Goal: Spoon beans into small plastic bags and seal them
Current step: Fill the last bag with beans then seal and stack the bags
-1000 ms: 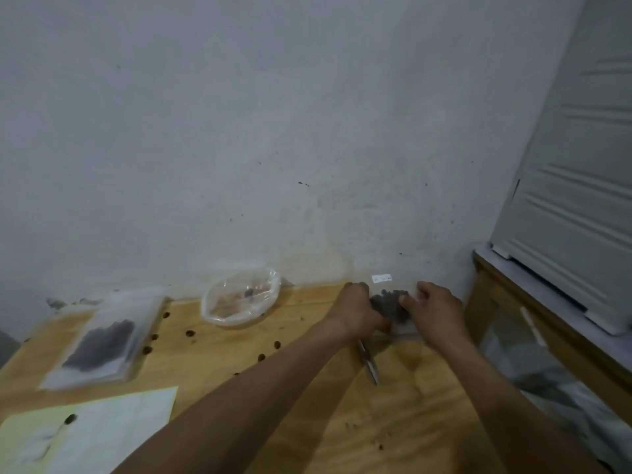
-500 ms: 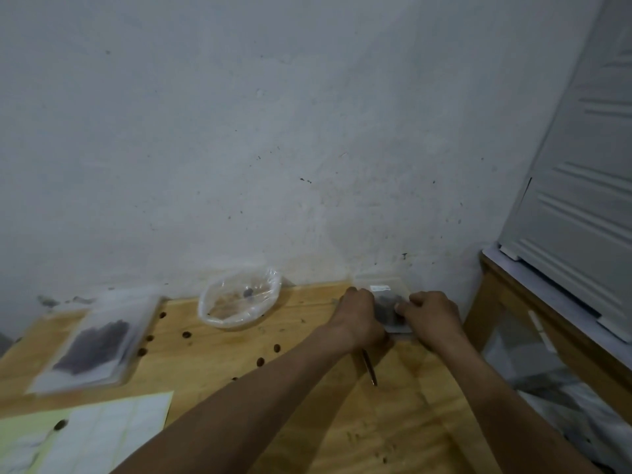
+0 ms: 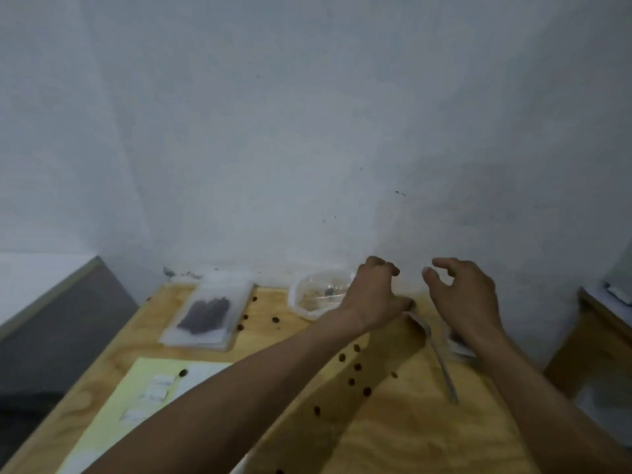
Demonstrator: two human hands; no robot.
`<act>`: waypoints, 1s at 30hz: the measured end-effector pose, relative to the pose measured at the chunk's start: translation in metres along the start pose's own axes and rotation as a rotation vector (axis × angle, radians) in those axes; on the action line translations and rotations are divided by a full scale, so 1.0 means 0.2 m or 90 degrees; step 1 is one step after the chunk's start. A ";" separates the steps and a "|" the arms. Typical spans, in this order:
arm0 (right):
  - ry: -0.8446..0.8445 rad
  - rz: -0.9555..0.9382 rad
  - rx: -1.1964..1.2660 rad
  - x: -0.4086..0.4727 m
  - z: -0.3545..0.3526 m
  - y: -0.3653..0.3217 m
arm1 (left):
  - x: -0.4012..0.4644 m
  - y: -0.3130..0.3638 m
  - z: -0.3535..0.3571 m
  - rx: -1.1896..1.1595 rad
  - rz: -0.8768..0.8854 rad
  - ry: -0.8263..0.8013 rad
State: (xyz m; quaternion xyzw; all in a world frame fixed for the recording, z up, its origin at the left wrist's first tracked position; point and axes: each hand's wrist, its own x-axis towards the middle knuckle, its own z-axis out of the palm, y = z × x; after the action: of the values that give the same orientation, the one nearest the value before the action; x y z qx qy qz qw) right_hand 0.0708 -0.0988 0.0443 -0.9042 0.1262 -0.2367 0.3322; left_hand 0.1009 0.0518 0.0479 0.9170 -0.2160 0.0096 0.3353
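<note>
Light: dim, flat, cool indoor cast on the wall [image 3: 307, 131] | Shadows: soft, dark band under the left forearm across the bench [image 3: 393, 422] | Blur: overall motion softness, hands and scattered beans [image 3: 357, 367] smeared | Distortion: wide-angle bending at the edges

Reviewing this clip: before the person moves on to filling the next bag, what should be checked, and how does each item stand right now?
1. Left hand free: cannot tell; curled fingers, spoon runs from under it.
2. Right hand free: ok, loosely curled, holding nothing.
3. Bean supply: not ok; clear bowl looks nearly empty.
4. Just-handled bag sealed: cannot tell, mostly hidden by the right wrist.
5. Tabletop tidy: not ok, loose beans scattered.
6. Finished bags set aside: ok.
</note>
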 end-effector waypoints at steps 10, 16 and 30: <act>-0.260 -0.190 0.064 -0.28 0.65 -0.67 | -0.35 -0.85 -0.60 0.207 -0.371 0.128; -0.425 -0.070 0.026 -0.48 0.95 -0.88 | -0.54 -1.12 -0.69 0.122 -0.500 0.095; -0.371 0.112 0.404 -0.48 0.93 -0.96 | -0.74 -1.07 -0.85 -0.467 -0.316 0.366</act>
State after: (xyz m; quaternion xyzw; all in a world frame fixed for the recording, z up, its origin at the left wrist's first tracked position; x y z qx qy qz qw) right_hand 0.0977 0.1818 0.0149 -0.7723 0.0248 0.0300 0.6341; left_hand 0.0749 0.3601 0.0260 0.7234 0.1192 0.1051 0.6718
